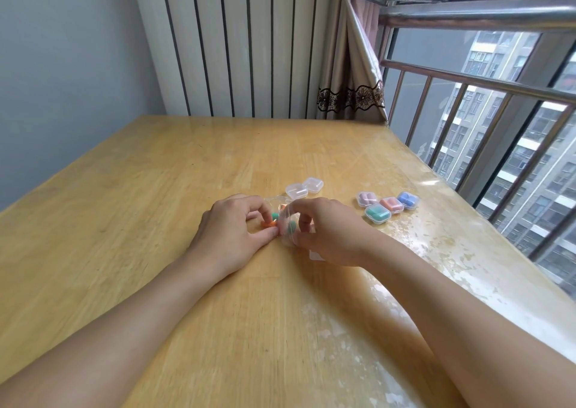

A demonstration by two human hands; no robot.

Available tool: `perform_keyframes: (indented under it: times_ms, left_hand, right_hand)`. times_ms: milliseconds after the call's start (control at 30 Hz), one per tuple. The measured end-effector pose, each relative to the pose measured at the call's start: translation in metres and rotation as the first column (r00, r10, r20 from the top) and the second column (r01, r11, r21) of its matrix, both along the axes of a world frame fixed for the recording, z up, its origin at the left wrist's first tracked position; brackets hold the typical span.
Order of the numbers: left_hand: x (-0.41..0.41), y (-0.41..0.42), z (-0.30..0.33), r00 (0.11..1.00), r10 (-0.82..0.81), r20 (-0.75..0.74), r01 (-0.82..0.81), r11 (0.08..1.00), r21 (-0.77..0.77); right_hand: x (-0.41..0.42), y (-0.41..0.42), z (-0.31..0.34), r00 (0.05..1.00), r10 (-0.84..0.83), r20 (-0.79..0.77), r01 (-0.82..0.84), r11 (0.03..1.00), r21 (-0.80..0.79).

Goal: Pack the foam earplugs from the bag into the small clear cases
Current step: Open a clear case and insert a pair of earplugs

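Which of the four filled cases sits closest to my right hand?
The teal case, front-left of the filled group, nearest your right hand; the purple, orange and blue ones sit farther back.

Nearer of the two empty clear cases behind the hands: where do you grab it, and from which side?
Pinch the nearer empty case across its left and near side walls, coming from above. It lies flat and lidded on the table, and the other empty case seems to touch its far-right corner, blocking that side.

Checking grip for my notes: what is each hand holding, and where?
Both hands hold the clear bag: the right hand pinches its near edge, the left hand its left side by the orange earplug.
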State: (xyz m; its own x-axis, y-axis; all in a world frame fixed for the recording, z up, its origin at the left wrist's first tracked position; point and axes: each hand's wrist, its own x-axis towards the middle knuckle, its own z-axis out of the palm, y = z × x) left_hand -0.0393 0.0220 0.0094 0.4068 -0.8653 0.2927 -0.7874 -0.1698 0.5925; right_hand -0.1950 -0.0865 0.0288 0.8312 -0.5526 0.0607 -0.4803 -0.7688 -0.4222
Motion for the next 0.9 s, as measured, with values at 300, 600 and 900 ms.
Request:
perform_keyframes:
  times_ms: [300,600,900]
  left_hand:
    - [-0.005,-0.001,0.001,0.985,-0.089,-0.146,0.096,0.995,0.039]
    - [-0.011,-0.001,-0.004,0.999,-0.004,-0.044,0.004,1.000,0.002]
    - [-0.013,-0.003,-0.006,0.998,0.057,-0.033,-0.057,0.998,-0.005]
  right_hand:
    - [0.002,0.006,-0.003,0.997,-0.039,0.062,0.038,0.999,0.016]
    - [0.004,0.004,-0.004,1.000,-0.030,-0.005,0.030,0.999,-0.019]
    - [0.002,0.004,-0.005,0.987,-0.100,0.123,0.100,0.995,0.003]
